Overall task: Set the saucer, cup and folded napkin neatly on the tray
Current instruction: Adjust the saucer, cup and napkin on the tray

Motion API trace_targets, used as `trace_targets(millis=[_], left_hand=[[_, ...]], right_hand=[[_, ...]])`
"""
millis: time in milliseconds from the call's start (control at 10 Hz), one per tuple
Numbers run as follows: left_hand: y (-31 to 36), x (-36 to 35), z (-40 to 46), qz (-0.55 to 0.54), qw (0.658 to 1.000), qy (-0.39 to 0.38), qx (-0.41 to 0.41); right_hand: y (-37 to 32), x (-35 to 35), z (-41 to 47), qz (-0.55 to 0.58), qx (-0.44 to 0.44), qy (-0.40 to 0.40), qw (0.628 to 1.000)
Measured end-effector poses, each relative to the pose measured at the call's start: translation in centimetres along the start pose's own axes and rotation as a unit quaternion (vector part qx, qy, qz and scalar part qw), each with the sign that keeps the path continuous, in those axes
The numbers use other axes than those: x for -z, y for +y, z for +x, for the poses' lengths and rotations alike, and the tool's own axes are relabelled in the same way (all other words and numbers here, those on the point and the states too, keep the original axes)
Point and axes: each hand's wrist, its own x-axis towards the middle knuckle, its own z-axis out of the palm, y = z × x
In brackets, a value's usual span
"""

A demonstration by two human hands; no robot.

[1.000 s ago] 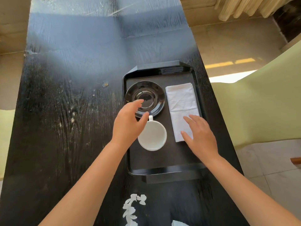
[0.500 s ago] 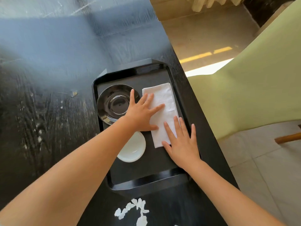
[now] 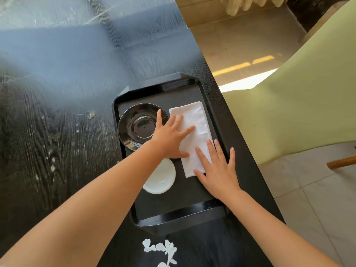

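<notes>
Napkin (image 3: pixel 194 130) first: it lies folded and white on the right side of the black tray (image 3: pixel 173 214), long and a bit slanted, right next to the shiny black saucer (image 3: pixel 137 126). The white cup (image 3: pixel 160 178) sits on the tray too, nearer to us than the saucer and not on top of it.

We have both hands flat on the napkin. Our left hand (image 3: pixel 169 139) reaches across, fingers spread apart and pressing down on the middle of the cloth. Our right hand (image 3: pixel 217 168) is flat on the near end, fingers also spread, gripping nothing.

We think the job right now is to smooth the napkin and make it straight. To do it well, we should press softly and slide both hands the same way, so the fold does not come open. We should turn it until its long edge runs along the tray's right wall. Our left wrist is close to the saucer and our arm hides part of the cup, so we should move slowly and not bump them.

The cup may yet need to go on the saucer.
</notes>
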Motion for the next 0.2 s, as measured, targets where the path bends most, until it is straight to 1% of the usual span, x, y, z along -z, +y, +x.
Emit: trace_targets(millis=[100, 200], left_hand=[[-0.4, 1.9, -0.9, -0.021, 0.999, 0.023, 0.008], [-0.7, 4.0, -2.9, -0.032, 0.998, 0.044, 0.016]], right_hand=[[0.6, 1.7, 0.3, -0.005, 0.037, -0.029, 0.999], [0.9, 3.8, 0.6, -0.027, 0.048, -0.075, 0.996]])
